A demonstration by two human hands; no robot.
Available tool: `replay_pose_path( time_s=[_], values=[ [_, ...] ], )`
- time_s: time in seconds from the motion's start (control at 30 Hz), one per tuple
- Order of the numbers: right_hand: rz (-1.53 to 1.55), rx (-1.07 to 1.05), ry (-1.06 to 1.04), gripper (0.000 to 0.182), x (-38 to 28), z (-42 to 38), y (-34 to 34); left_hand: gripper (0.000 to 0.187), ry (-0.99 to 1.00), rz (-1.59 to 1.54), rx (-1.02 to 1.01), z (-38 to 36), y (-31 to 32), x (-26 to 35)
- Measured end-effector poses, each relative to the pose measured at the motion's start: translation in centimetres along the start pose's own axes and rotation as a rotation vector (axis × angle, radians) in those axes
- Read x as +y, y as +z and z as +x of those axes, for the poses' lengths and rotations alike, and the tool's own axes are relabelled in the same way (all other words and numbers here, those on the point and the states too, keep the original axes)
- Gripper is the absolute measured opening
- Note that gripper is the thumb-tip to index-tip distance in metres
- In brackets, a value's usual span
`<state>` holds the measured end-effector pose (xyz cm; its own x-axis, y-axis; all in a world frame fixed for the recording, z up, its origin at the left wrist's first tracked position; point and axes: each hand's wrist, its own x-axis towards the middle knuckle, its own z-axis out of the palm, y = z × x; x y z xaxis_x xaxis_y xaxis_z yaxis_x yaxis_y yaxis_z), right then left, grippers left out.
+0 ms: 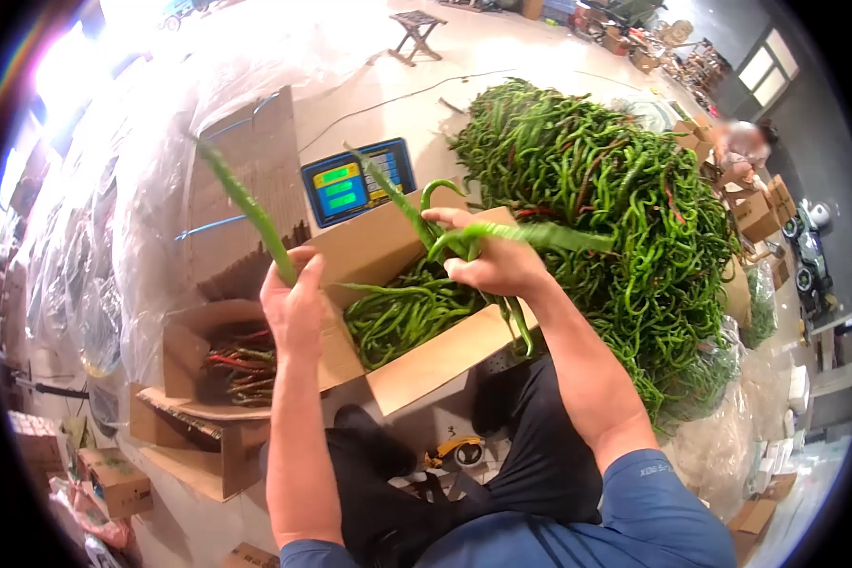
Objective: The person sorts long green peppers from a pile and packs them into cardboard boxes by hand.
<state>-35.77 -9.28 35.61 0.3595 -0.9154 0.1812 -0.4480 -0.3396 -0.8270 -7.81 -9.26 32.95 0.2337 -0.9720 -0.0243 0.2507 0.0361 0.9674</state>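
My left hand (292, 289) pinches one long green chili pepper (246, 204) by its lower end, so that it points up and to the left. Several green chili peppers (488, 237) are bunched in my right hand (502, 265), sticking out on different sides. Below my hands, an open cardboard box (435, 374) holds a layer of green peppers (402, 317). To the left, a smaller cardboard box (185, 350) contains red and dark peppers (241, 364). A big heap of green peppers (606, 208) lies right of my right hand.
A scale display (360, 180) with lit green readouts stands behind the box. A folding stool (417, 36) is farther back. Clear plastic sheeting (114, 218) covers things at left. Another person (740, 151) is beyond the heap. A yellow tape dispenser (456, 452) lies between my feet.
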Motion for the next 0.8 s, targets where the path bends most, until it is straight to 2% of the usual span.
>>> replay_pose_path(
  time_s=[0.03, 0.1, 0.17, 0.2, 0.23, 0.3, 0.33, 0.4, 0.5, 0.57, 0.67, 0.8],
  values=[
    [-0.050, -0.051, 0.040, 0.065, -1.4, 0.1, 0.8, 0.016, -0.007, -0.013, -0.002, -0.7, 0.6, 0.9],
    [-0.218, -0.027, -0.159, 0.068, -0.6, 0.5, 3.1, 0.022, -0.046, 0.129, -0.112, -0.8, -0.1, 1.1],
    [-0.278, -0.062, -0.150, 0.071, -1.5, 0.7, 4.6, 0.029, 0.090, 0.320, -0.168, -0.5, 0.1, 0.5],
    [-0.327, -0.051, -0.233, 0.070, -1.7, 0.8, 5.3, 0.031, 0.119, 0.369, -0.206, -0.2, -0.1, 0.1],
    [-0.456, -0.095, -0.199, 0.071, -2.1, 0.9, 5.9, 0.033, 0.151, 0.416, -0.242, 0.0, -0.2, -0.2],
    [-0.545, -0.086, -0.298, 0.063, -2.5, 0.7, 6.7, 0.038, -0.047, 0.349, -0.286, -0.1, -0.4, 0.3],
    [-0.607, -0.089, -0.332, 0.053, -2.8, 0.7, 7.0, 0.040, 0.079, 0.295, -0.284, 0.2, -0.4, -0.8],
    [-0.738, -0.092, -0.395, 0.033, -3.5, 0.5, 7.5, 0.038, 0.050, 0.311, -0.269, 0.4, -0.7, -1.3],
    [-0.820, -0.123, -0.445, 0.023, -4.8, 0.0, 8.4, 0.030, 0.033, 0.338, -0.272, -0.2, -0.2, -1.1],
    [-0.836, -0.108, -0.455, 0.024, -5.3, -0.3, 9.2, 0.021, -0.131, 0.341, -0.298, -0.2, -0.2, -1.3],
    [-0.829, -0.089, -0.377, 0.039, -4.9, -0.5, 9.8, 0.016, -0.277, 0.106, -0.198, -0.1, -0.6, -0.7],
    [-0.828, -0.071, -0.311, 0.039, -3.7, -0.4, 9.3, 0.018, -0.131, 0.004, -0.084, 1.1, -2.1, -1.5]
  ],
)
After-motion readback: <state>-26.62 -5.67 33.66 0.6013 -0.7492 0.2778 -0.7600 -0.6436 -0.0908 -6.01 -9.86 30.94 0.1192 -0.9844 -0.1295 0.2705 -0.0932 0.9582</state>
